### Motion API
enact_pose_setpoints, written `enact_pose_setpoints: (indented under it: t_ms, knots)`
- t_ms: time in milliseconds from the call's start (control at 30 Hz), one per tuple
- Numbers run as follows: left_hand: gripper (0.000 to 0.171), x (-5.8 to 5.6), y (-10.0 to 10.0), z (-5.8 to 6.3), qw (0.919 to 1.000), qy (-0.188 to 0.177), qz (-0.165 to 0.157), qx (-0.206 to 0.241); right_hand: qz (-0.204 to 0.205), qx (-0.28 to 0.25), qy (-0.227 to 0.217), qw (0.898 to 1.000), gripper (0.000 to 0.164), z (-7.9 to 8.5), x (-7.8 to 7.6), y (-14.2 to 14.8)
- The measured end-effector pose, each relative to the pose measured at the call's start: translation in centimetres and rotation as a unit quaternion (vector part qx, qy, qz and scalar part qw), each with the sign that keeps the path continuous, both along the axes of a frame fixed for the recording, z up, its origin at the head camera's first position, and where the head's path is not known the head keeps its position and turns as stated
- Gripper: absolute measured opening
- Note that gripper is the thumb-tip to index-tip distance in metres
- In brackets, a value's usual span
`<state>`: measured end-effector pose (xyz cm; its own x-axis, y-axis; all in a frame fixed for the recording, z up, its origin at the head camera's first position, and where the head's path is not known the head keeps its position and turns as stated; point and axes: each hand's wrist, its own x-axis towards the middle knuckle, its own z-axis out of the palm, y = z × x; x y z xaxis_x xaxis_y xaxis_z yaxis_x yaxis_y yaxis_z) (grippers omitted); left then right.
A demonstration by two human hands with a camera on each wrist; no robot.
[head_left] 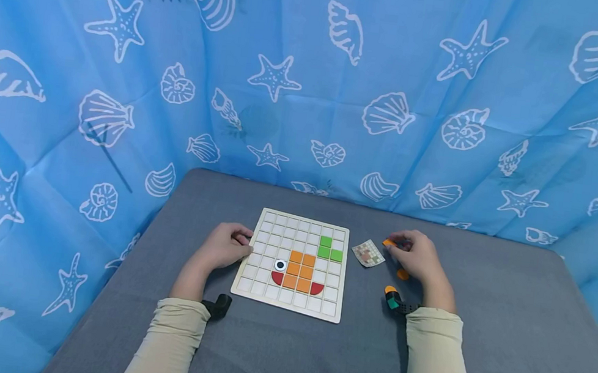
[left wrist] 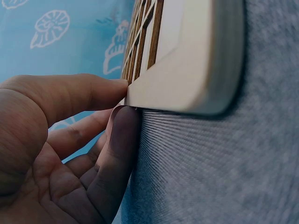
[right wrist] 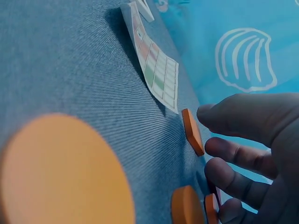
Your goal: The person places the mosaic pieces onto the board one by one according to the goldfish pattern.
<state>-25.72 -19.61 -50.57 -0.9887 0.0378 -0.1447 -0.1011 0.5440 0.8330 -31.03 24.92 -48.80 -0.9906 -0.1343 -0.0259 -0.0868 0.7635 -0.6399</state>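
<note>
My left hand (head_left: 224,246) pinches the left edge of a grid board (head_left: 271,231) between thumb and fingers. On the board lie a block of orange square tiles (head_left: 294,269), green square tiles (head_left: 325,247), red rounded corner pieces (head_left: 316,288) and a white eye disc (head_left: 280,265) with a black centre. My right hand (head_left: 415,255) hovers low over the table, right of the board. Its thumb and fingers are spread, with the thumb tip right beside an orange tile (right wrist: 192,132). Two more orange pieces, one thick and round (right wrist: 187,205), lie under the fingers.
A small curled pattern card (head_left: 368,253) lies between the board and the right hand. Near the right wrist's black camera (head_left: 401,306) are orange and green pieces. A grey cloth (head_left: 285,357) covers the table, and a blue shell-print curtain (head_left: 299,88) hangs behind.
</note>
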Motion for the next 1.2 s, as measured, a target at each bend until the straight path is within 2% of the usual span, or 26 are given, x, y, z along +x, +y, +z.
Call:
enact_pose_setpoints:
  t_ms: [700,1200]
  knots:
    - [0.035,-0.06,0.11,0.07,1.0000,0.003,0.004,0.002,-0.011,0.023,-0.010,1.000,0.035,-0.89,-0.26,-0.02]
    - [0.035,-0.03,0.15,0.25,1.0000,-0.004,0.003,-0.002,-0.012,0.014,-0.010,1.000,0.033,-0.84,-0.15,0.15]
